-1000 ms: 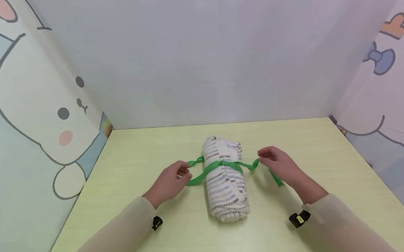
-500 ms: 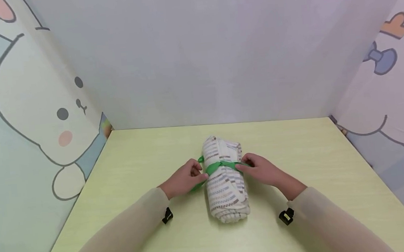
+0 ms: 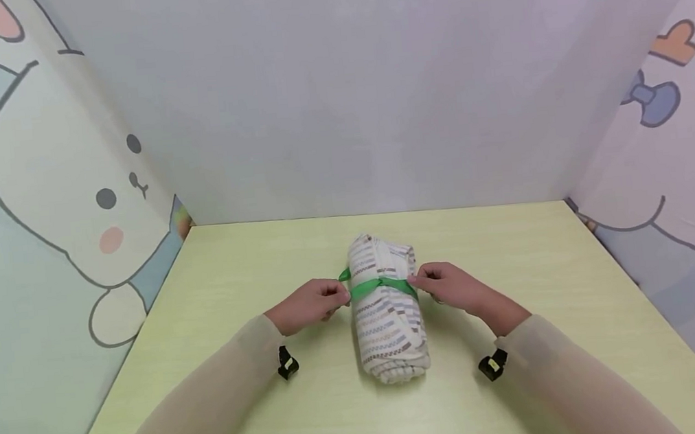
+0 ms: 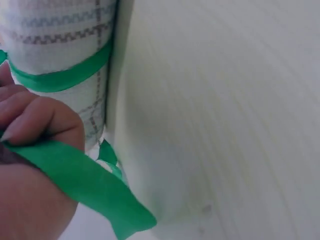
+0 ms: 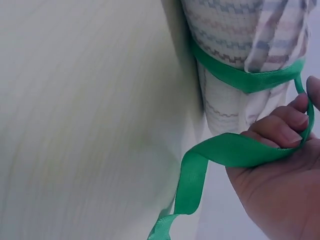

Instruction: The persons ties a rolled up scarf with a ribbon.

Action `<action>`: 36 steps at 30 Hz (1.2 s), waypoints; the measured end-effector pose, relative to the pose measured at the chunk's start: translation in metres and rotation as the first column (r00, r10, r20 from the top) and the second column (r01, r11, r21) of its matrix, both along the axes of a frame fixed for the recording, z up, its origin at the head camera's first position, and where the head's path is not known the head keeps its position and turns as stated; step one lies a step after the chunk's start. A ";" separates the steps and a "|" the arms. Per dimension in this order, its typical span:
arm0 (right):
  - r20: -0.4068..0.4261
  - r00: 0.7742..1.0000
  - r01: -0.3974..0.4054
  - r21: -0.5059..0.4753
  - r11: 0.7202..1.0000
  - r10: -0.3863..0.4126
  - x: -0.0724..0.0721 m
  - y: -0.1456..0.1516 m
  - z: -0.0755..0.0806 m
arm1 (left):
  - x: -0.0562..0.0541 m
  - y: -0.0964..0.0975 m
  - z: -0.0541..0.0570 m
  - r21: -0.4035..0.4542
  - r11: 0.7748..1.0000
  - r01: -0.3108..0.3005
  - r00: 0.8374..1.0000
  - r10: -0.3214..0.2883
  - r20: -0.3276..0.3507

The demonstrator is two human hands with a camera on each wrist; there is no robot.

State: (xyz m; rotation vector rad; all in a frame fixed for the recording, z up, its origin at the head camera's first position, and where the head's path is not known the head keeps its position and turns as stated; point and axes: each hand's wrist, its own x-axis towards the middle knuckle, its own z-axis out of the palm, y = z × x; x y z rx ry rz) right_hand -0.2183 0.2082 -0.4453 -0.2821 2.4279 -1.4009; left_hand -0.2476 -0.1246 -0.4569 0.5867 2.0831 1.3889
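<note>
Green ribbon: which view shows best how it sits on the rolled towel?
The head view: the green ribbon crosses the whole rolled towel, between left hand and right hand. The wrist views show only one side's band and the strand each hand holds.

One rolled striped towel (image 3: 388, 310) is counted, laid on one pale yellow-green table (image 3: 252, 266). One green ribbon (image 3: 381, 285) is recorded, wrapped once round the roll; two loose ends of it are seen, one in each wrist view. Two hands are listed: one left hand (image 3: 309, 304) and one right hand (image 3: 449, 286). Two beige sleeves are noted, one per arm. Two small black wrist-worn devices (image 3: 287, 363) are counted. One cartoon rabbit (image 3: 104, 197) is tallied on the left wall panel.
</note>
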 end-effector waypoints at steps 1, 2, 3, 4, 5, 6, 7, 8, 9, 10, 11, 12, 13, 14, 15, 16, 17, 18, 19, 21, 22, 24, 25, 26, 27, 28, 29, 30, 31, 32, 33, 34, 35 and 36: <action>0.018 1.000 -0.004 -0.020 1.000 0.004 0.000 0.001 0.001 | 0.001 -0.001 0.002 0.010 1.000 -0.005 1.000 0.005 0.006; 0.035 0.999 -0.006 -0.039 0.999 0.008 0.000 0.002 0.002 | 0.002 -0.002 0.004 0.024 1.000 -0.012 1.000 0.011 0.018; 0.051 0.999 -0.011 -0.060 0.998 0.014 0.001 0.003 0.003 | 0.003 -0.003 0.007 0.036 0.999 -0.019 0.999 0.018 0.027; 0.064 0.998 -0.014 -0.079 0.997 0.019 0.001 0.004 0.004 | 0.004 -0.004 0.009 0.047 0.999 -0.026 0.999 0.025 0.033; 0.077 0.997 -0.016 -0.097 0.995 0.024 0.001 0.006 0.005 | 0.005 -0.005 0.012 0.053 0.998 -0.032 0.999 0.030 0.037; 0.084 0.996 -0.020 -0.107 0.994 0.029 0.001 0.007 0.007 | 0.006 -0.006 0.015 0.058 0.998 -0.039 0.999 0.037 0.038; 0.086 0.996 -0.027 -0.109 0.994 0.036 0.001 0.009 0.009 | 0.006 -0.008 0.017 0.056 0.997 -0.048 0.998 0.047 0.034; 0.087 0.995 -0.036 -0.110 0.993 0.046 0.001 0.010 0.010 | 0.007 -0.009 0.019 0.048 0.997 -0.058 0.998 0.056 0.025; 0.086 0.995 -0.046 -0.110 0.993 0.055 0.001 0.012 0.011 | 0.007 -0.010 0.021 0.033 0.997 -0.066 0.998 0.066 0.004; 0.082 0.995 -0.055 -0.100 0.993 0.064 0.000 0.013 0.012 | 0.006 -0.011 0.023 0.016 0.997 -0.076 0.997 0.076 -0.015; 0.081 0.994 -0.066 -0.094 0.993 0.073 0.000 0.015 0.013 | 0.006 -0.012 0.024 -0.003 0.996 -0.084 0.996 0.083 -0.038; 0.077 0.993 -0.079 -0.087 0.993 0.085 -0.001 0.017 0.014 | 0.006 -0.014 0.026 -0.023 0.995 -0.093 0.994 0.091 -0.061; 0.071 0.993 -0.088 -0.083 0.993 0.094 -0.002 0.019 0.014 | 0.005 -0.015 0.027 -0.041 0.994 -0.099 0.992 0.095 -0.085; 0.071 0.993 -0.092 -0.087 0.992 0.098 -0.003 0.021 0.015 | 0.004 -0.016 0.028 -0.053 0.993 -0.104 0.990 0.098 -0.106; 0.068 0.993 -0.094 -0.095 0.991 0.101 -0.004 0.023 0.015 | 0.003 -0.018 0.029 -0.060 0.992 -0.108 0.987 0.100 -0.123; 0.064 0.993 -0.096 -0.112 0.989 0.104 -0.005 0.025 0.016 | 0.002 -0.019 0.030 -0.064 0.992 -0.109 0.985 0.100 -0.137; 0.059 0.992 -0.103 -0.137 0.985 0.112 -0.006 0.027 0.017 | 0.001 -0.021 0.031 -0.068 0.992 -0.110 0.983 0.099 -0.152; 0.055 0.992 -0.106 -0.166 0.980 0.117 -0.007 0.028 0.017 | 0.000 -0.022 0.033 -0.072 0.991 -0.112 0.981 0.099 -0.167; 0.052 0.992 -0.106 -0.199 0.974 0.118 -0.008 0.029 0.019 | -0.001 -0.023 0.035 -0.073 0.991 -0.111 0.979 0.097 -0.179; 0.046 0.992 -0.104 -0.265 0.959 0.121 -0.009 0.032 0.022 | -0.002 -0.026 0.040 -0.078 0.991 -0.109 0.975 0.092 -0.202; 0.040 0.992 -0.104 -0.295 0.950 0.121 -0.009 0.033 0.024 | -0.003 -0.028 0.043 -0.081 0.991 -0.109 0.973 0.089 -0.214; 0.027 0.994 -0.093 -0.342 0.935 0.109 -0.010 0.035 0.027 | -0.004 -0.031 0.050 -0.089 0.990 -0.110 0.968 0.086 -0.236; 0.018 0.994 -0.090 -0.361 0.928 0.104 -0.010 0.036 0.030 | -0.004 -0.033 0.053 -0.093 0.990 -0.111 0.966 0.085 -0.243; 0.011 0.995 -0.087 -0.378 0.922 0.098 -0.010 0.036 0.032 | -0.004 -0.035 0.057 -0.100 0.988 -0.113 0.965 0.085 -0.250; 0.003 0.996 -0.086 -0.395 0.915 0.095 -0.010 0.037 0.034 | -0.004 -0.037 0.060 -0.106 0.987 -0.119 0.963 0.089 -0.255; -0.004 0.995 -0.089 -0.412 0.907 0.095 -0.011 0.038 0.036 | -0.004 -0.039 0.063 -0.111 0.986 -0.123 0.961 0.091 -0.260; -0.011 0.995 -0.093 -0.425 0.900 0.097 -0.011 0.038 0.037 | -0.004 -0.042 0.066 -0.116 0.985 -0.126 0.961 0.092 -0.262; -0.018 0.995 -0.101 -0.438 0.893 0.103 -0.012 0.039 0.039 | -0.004 -0.044 0.069 -0.121 0.985 -0.126 0.960 0.091 -0.263; -0.024 0.994 -0.107 -0.451 0.886 0.108 -0.012 0.040 0.041 | -0.004 -0.047 0.071 -0.127 0.984 -0.129 0.961 0.092 -0.262; -0.029 0.993 -0.115 -0.460 0.881 0.114 -0.012 0.041 0.042 | -0.004 -0.049 0.074 -0.132 0.983 -0.125 0.960 0.087 -0.264; -0.036 0.992 -0.125 -0.468 0.875 0.122 -0.012 0.042 0.044 | -0.004 -0.052 0.076 -0.136 0.983 -0.120 0.960 0.080 -0.268; -0.045 0.990 -0.137 -0.475 0.869 0.131 -0.012 0.043 0.045 | -0.004 -0.055 0.078 -0.137 0.984 -0.113 0.961 0.073 -0.266; -0.051 0.989 -0.145 -0.482 0.864 0.138 -0.012 0.044 0.047 | -0.004 -0.057 0.081 -0.139 0.985 -0.106 0.962 0.066 -0.266; -0.058 0.988 -0.155 -0.488 0.859 0.145 -0.011 0.046 0.048 | -0.004 -0.060 0.083 -0.143 0.985 -0.102 0.961 0.060 -0.269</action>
